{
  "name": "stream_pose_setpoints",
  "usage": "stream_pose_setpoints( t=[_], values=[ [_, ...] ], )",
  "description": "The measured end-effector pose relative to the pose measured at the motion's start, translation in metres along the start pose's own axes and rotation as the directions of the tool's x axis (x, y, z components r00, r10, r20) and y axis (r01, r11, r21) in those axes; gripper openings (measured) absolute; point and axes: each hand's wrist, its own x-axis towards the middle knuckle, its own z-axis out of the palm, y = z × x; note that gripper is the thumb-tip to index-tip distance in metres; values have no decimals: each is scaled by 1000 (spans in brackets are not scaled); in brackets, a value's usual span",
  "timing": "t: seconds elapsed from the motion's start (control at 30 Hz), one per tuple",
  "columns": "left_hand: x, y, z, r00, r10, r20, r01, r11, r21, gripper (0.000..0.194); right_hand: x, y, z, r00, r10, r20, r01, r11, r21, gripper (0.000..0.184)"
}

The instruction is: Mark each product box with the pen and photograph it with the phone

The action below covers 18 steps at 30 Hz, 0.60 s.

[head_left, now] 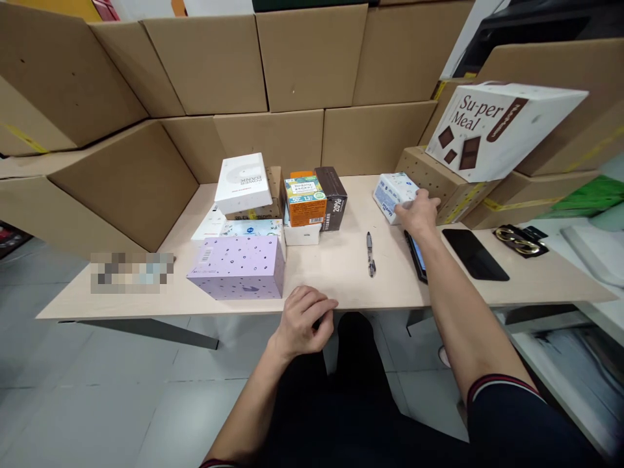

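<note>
From afar, I am resting the right hand (pixel 419 213) on the right end of the blue-and-white box (pixel 387 198). The table (pixel 336 273) is holding it up, so maybe one hand is enough. I cannot tell if fingers are squeezing. The left hand (pixel 307 320) is hanging half curled, palm hidden.

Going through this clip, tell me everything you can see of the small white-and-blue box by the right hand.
The white-and-blue box looks like printed cardboard, with blue lettering on its near-left face and pale blue marks on top. It appears closed and sits angled on the table, left of a brown carton. The right hand touches its near right part, hiding that corner; how firmly is unclear.
</note>
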Motion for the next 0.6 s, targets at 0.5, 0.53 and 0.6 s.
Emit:
stream_pose_setpoints(
  t=[0.5, 0.53, 0.6],
  values=[
    [-9, -15, 4, 784, -608, 127, 616, 735, -283, 87, -160, 33, -48, 824, -561, 79, 308, 560, 770, 56],
    [-8, -14, 3, 769, -624, 135, 632, 714, -302, 89, -163, 31, -46, 778, -611, 145, 309, 574, 758, 53],
    [-5, -12, 3, 756, -639, 141, 647, 697, -310, 89, -164, 28, -40, 704, -663, 255, 317, 614, 723, 51]
  ],
)
